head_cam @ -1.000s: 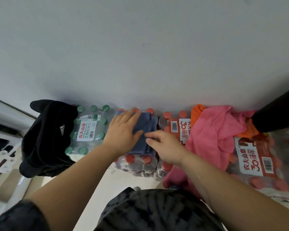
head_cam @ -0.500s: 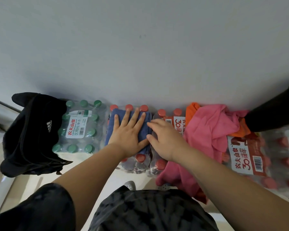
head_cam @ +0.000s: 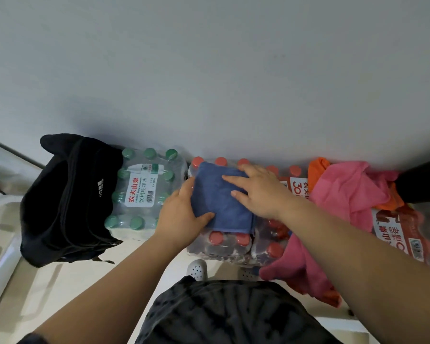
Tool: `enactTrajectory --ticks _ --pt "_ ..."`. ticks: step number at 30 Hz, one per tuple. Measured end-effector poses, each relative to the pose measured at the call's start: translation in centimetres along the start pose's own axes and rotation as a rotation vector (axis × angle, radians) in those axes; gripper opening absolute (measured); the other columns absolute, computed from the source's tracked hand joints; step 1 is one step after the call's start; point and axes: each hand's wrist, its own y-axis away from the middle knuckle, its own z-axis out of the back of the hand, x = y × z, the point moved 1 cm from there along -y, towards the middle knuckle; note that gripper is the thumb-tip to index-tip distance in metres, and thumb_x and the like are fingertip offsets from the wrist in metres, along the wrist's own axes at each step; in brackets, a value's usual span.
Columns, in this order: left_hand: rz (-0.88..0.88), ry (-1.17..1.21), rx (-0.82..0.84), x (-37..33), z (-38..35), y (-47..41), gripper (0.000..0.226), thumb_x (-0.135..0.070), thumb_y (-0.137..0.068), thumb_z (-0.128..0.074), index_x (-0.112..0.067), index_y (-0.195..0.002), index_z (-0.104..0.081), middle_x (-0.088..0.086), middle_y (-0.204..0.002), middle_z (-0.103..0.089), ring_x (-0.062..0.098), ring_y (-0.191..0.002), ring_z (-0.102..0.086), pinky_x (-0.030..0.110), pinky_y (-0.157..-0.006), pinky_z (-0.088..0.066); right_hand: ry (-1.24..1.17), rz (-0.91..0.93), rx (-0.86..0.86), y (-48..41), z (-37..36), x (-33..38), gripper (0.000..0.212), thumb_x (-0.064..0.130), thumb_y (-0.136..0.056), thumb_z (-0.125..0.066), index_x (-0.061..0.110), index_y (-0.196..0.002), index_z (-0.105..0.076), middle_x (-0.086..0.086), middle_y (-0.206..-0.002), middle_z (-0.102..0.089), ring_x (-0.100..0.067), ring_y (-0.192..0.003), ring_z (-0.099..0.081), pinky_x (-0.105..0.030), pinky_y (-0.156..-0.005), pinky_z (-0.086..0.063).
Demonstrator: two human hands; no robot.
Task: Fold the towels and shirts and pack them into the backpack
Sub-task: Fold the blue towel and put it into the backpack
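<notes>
A folded blue towel (head_cam: 219, 202) lies on a pack of red-capped bottles (head_cam: 224, 242). My left hand (head_cam: 181, 214) grips the towel's left edge, thumb on top and fingers under it. My right hand (head_cam: 258, 192) lies flat on the towel's right side with straight fingers. A black backpack (head_cam: 65, 197) leans against the wall at the left. A crumpled pink cloth (head_cam: 345, 192) and an orange cloth (head_cam: 318, 167) lie on bottle packs to the right.
A pack of green-capped water bottles (head_cam: 142, 189) stands between the backpack and the towel. More red-labelled bottle packs (head_cam: 397, 232) sit at the right. A grey wall (head_cam: 209, 70) rises right behind everything. A black item (head_cam: 422, 182) is at the far right edge.
My left hand has gone from pressing flat on the towel to gripping its left edge. My right hand has moved onto the towel's right side. The view has shifted slightly.
</notes>
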Motion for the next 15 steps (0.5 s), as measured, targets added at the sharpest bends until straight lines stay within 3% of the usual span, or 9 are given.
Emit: enactTrajectory --ticks 6,9,12,15 --pt "-0.073 0.179 0.089 0.5 2.0 -2.3 0.087 -0.012 -0.075 -0.078 -0.032 -0.149 -0.037 -0.009 -0.101 -0.061 0.015 -0.09 -0.058 0.024 -0.079 -0.044 -0.043 -0.138 -0.035 2.0 0.2 1.5 0.059 0.048 -0.095 -0.056 0.029 -0.15 -0.044 -0.006 -0.135 -0.045 -0.031 -0.124 -0.045 -0.04 -0.107 -0.037" --pt "-0.108 0.224 0.108 0.6 3.3 -4.7 0.076 -0.004 -0.074 -0.072 -0.033 -0.14 -0.048 -0.017 -0.088 -0.059 0.015 -0.085 -0.06 0.025 -0.076 -0.046 -0.108 -0.194 0.02 3.8 0.2 2.9 0.069 0.051 -0.094 -0.058 0.022 -0.153 -0.04 -0.006 -0.13 -0.046 -0.029 -0.117 -0.054 -0.035 -0.099 -0.043" --pt "-0.165 0.184 0.107 0.4 4.3 -7.1 0.063 -0.005 -0.077 -0.069 -0.027 -0.134 -0.055 -0.011 -0.095 -0.064 0.015 -0.088 -0.062 0.029 -0.084 -0.051 -0.16 -0.214 0.144 5.4 0.1 4.6 0.075 0.056 -0.093 -0.058 0.02 -0.155 -0.034 -0.003 -0.142 -0.044 -0.025 -0.123 -0.053 -0.032 -0.101 -0.043" --pt "-0.222 0.046 0.164 0.5 4.5 -8.2 0.055 -0.024 -0.081 -0.074 -0.021 -0.134 -0.057 0.0 -0.114 -0.067 0.021 -0.101 -0.063 0.027 -0.088 -0.048 -0.064 -0.217 0.148 5.9 0.3 4.9 0.067 0.061 -0.093 -0.052 0.025 -0.15 -0.043 -0.001 -0.141 -0.051 -0.023 -0.12 -0.057 -0.035 -0.098 -0.048"
